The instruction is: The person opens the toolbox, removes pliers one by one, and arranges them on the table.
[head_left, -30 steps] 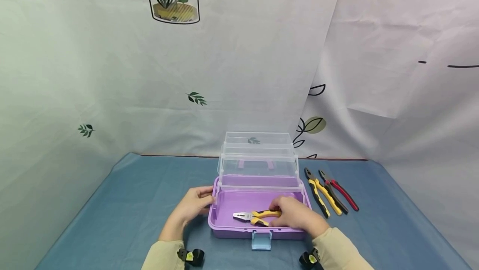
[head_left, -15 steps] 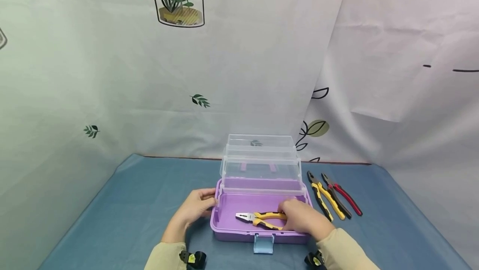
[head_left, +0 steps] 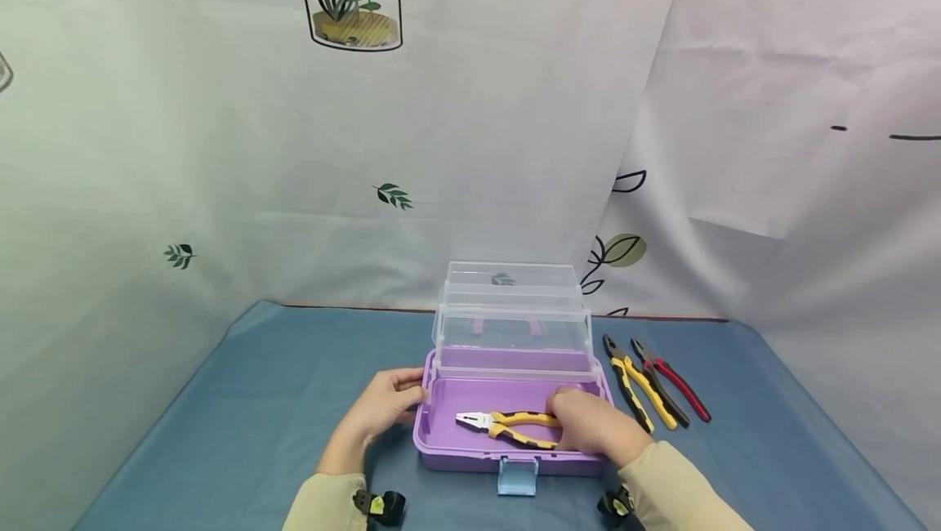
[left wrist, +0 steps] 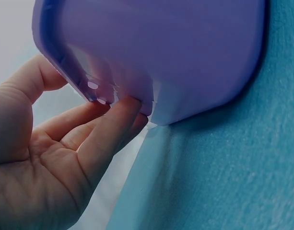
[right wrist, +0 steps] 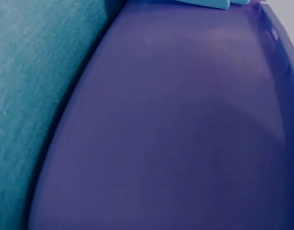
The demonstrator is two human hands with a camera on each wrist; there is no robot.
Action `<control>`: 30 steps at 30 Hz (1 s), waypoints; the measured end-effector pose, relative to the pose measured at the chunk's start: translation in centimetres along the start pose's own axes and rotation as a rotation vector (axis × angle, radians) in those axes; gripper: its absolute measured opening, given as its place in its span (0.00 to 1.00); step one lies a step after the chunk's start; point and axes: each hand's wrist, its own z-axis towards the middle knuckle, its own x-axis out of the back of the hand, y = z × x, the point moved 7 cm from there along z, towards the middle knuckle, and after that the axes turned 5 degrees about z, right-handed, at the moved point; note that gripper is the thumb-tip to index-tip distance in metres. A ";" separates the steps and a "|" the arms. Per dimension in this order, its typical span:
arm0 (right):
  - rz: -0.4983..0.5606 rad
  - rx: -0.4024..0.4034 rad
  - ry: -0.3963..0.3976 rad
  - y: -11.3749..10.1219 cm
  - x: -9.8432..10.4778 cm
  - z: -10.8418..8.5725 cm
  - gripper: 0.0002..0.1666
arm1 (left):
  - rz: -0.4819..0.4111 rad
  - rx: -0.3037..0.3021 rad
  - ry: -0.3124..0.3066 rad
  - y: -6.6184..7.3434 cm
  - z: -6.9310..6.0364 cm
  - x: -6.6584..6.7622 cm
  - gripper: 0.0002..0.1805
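My left hand [head_left: 387, 404] grips the left side of a purple toolbox [head_left: 463, 463], which stands with its clear lid [head_left: 507, 276] raised. In the left wrist view, the thumb of that left hand [left wrist: 51, 143] meets the rim while the fingers bear on the outer wall. Inside the box lies a pair of yellow-and-black combination pliers [head_left: 507, 426], silver jaws to the left and handles spread. Curled over the handle ends, my right hand [head_left: 591, 426] holds them; its fingertips are hidden. Only the box's purple outer wall [right wrist: 161, 120] fills most of the right wrist view.
Right of the box lie another pair of yellow-and-black pliers [head_left: 638, 384] and red-and-black pliers [head_left: 672, 382]. A light blue latch [head_left: 518, 478] hangs from the box front. Blue cloth [head_left: 294, 376] covers the table, and a printed curtain [head_left: 515, 106] rises behind.
My right hand has shifted right along the pliers' handles, showing them spread wider. The pliers have since slid slightly left in the box. My left hand keeps its place on the side.
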 end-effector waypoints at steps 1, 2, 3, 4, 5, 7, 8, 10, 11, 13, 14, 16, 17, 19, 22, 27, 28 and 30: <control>0.003 0.001 -0.002 0.1 0.0 0.0 0.10 | -0.001 -0.001 -0.002 0.0 0.0 0.0 0.32; 0.002 0.005 -0.005 0.1 0.0 0.0 0.10 | -0.002 -0.001 -0.004 0.0 0.0 -0.1 0.32; 0.005 0.011 -0.007 0.1 0.0 0.0 0.11 | -0.003 -0.002 -0.007 0.0 0.0 -0.1 0.32; 0.010 0.020 -0.009 0.1 -0.1 0.0 0.11 | -0.002 -0.002 -0.008 0.0 0.0 -0.2 0.32; 0.019 0.029 -0.014 0.1 0.0 -0.1 0.12 | -0.004 -0.002 -0.009 0.0 0.0 -0.2 0.32; 0.043 0.053 -0.017 0.2 0.1 -0.1 0.13 | 0.001 -0.003 -0.007 0.0 0.0 -0.1 0.32; 0.053 0.065 -0.020 0.2 0.1 -0.1 0.14 | 0.002 -0.004 -0.008 0.0 0.0 -0.1 0.32; 0.076 0.087 -0.026 0.2 0.3 -0.2 0.15 | 0.002 -0.005 -0.009 0.0 0.0 -0.1 0.32; 0.085 0.100 -0.028 0.1 0.4 -0.2 0.16 | 0.002 -0.007 -0.009 0.0 0.0 -0.1 0.32; 0.102 0.125 -0.031 0.1 0.5 -0.2 0.17 | -0.002 -0.008 -0.008 0.1 0.0 0.0 0.32; 0.111 0.134 -0.035 0.1 0.6 -0.2 0.18 | -0.002 -0.009 -0.006 0.1 0.0 0.0 0.32; 0.130 0.150 -0.041 0.1 0.7 -0.1 0.20 | -0.002 -0.009 -0.001 0.1 0.0 0.1 0.32; 0.140 0.154 -0.044 0.2 0.7 -0.1 0.21 | -0.001 -0.010 0.000 0.1 0.0 0.1 0.32; 0.163 0.154 -0.055 0.2 0.7 -0.1 0.21 | 0.000 -0.011 0.001 0.1 0.0 0.1 0.32; 0.189 0.148 -0.065 0.3 0.7 -0.1 0.20 | 0.000 -0.012 -0.001 0.0 -0.1 0.1 0.32; 0.219 0.136 -0.070 0.5 0.9 -0.2 0.20 | 0.006 -0.007 0.003 0.0 -0.1 0.0 0.32; 0.229 0.135 -0.070 0.5 1.0 -0.2 0.21 | 0.005 -0.006 0.004 0.0 0.0 0.0 0.32; 0.253 0.139 -0.066 0.5 1.1 -0.2 0.22 | 0.004 -0.004 0.006 0.1 0.0 0.1 0.32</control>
